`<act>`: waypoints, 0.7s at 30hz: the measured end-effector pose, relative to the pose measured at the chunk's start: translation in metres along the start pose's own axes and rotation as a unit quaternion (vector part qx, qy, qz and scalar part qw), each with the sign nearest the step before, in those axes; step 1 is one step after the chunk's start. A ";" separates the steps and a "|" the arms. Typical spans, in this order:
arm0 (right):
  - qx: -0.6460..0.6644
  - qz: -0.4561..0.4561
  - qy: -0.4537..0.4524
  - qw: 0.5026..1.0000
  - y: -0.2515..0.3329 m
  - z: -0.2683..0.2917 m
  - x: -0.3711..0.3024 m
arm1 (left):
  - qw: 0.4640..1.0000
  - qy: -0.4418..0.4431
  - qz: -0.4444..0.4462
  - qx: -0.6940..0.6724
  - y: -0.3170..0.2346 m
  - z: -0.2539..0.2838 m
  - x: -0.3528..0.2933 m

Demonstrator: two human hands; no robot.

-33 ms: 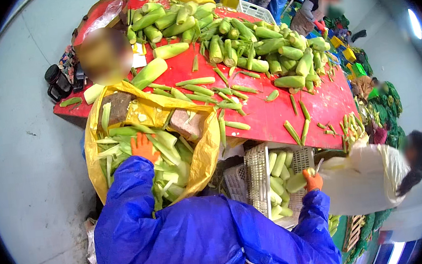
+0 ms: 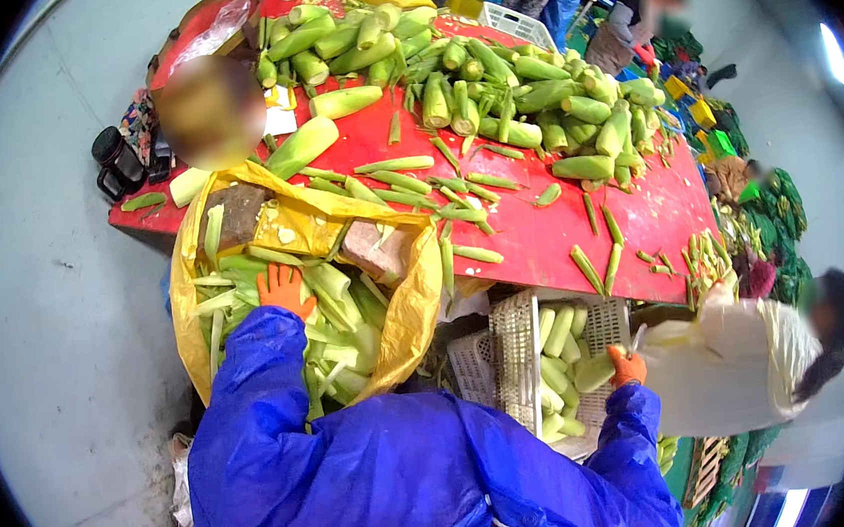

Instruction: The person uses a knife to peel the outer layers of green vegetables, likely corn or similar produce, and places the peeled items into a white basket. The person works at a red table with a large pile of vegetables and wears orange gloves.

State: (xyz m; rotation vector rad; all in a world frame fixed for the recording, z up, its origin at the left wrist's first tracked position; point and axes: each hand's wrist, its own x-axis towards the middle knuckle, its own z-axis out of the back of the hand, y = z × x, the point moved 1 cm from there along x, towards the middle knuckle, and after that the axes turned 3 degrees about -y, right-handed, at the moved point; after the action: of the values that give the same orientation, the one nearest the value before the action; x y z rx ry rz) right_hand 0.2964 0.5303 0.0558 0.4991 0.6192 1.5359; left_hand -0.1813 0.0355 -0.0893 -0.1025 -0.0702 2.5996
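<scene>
My left hand, in an orange glove, lies with fingers spread on pale green corn husks. The husks fill a yellow sack whose mouth is spread wide. Over at the right, my right hand, gloved in orange too, is closed on the end of a corn ear. That ear is over a white plastic crate in which several trimmed ears lie. A thin, light-coloured blade-like piece sticks up beside the right hand; how it is held is unclear.
Unpeeled corn is heaped across the far side of the red table. Cut corn ends lie nearer. Two blocks, one a pinkish brick, sit on the sack's far edge. A person in a pale apron is close at right; a black flask stands left.
My left hand's fingers show more fully above the husks. The corn ear in my right hand has tipped slightly lower over the crate.
</scene>
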 end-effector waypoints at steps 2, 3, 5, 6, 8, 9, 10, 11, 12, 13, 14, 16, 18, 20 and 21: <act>0.094 0.014 0.041 0.995 0.015 -0.022 0.014 | 0.989 0.114 0.085 0.046 -0.018 -0.006 0.011; 0.154 0.034 0.099 0.982 0.036 -0.034 0.007 | 0.988 0.110 0.083 0.069 -0.040 -0.001 0.004; 0.248 0.054 0.240 0.937 0.105 -0.068 -0.036 | 0.987 0.156 0.029 0.014 -0.079 -0.025 -0.024; 0.288 0.046 0.321 0.901 0.137 -0.089 -0.070 | 0.987 0.157 0.001 -0.020 -0.092 -0.044 -0.039; 0.329 -0.039 0.521 0.786 0.183 -0.121 -0.136 | 0.987 0.117 -0.014 -0.105 -0.105 -0.039 -0.055; 0.345 -0.053 0.608 0.713 0.186 -0.140 -0.161 | 0.984 0.134 -0.026 -0.116 -0.102 -0.023 -0.051; 0.326 -0.156 0.667 0.651 0.198 -0.148 -0.186 | 0.978 0.151 -0.037 -0.136 -0.097 -0.007 -0.045; 0.281 -0.082 0.719 0.630 0.216 -0.151 -0.185 | 0.973 0.150 -0.036 -0.173 -0.090 0.009 -0.046; 0.236 -0.007 0.764 0.601 0.240 -0.157 -0.182 | 0.966 0.146 -0.036 -0.209 -0.084 0.023 -0.047; 0.211 0.049 0.758 0.616 0.269 -0.163 -0.177 | 0.959 0.141 -0.041 -0.244 -0.078 0.037 -0.050; 0.185 0.104 0.750 0.627 0.303 -0.173 -0.171 | 0.960 0.107 -0.029 -0.256 -0.074 0.050 -0.059; 0.104 0.324 0.637 0.691 0.384 -0.207 -0.163 | 0.963 0.041 0.001 -0.267 -0.071 0.081 -0.088; 0.118 0.439 0.572 0.683 0.431 -0.296 -0.160 | 0.967 0.013 0.054 -0.248 -0.076 0.110 -0.112; -0.018 0.651 0.386 0.653 0.480 -0.357 -0.179 | 0.957 -0.021 0.112 -0.268 -0.079 0.118 -0.139; -0.098 0.655 0.377 0.648 0.499 -0.371 -0.200 | 0.954 -0.031 0.144 -0.263 -0.080 0.121 -0.151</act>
State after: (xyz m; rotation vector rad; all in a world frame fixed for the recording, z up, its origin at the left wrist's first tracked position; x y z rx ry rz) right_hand -0.3104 0.2950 0.1130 0.0097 0.7109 3.2715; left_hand -0.0221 0.0231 0.0453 -0.2353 -0.8269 2.8038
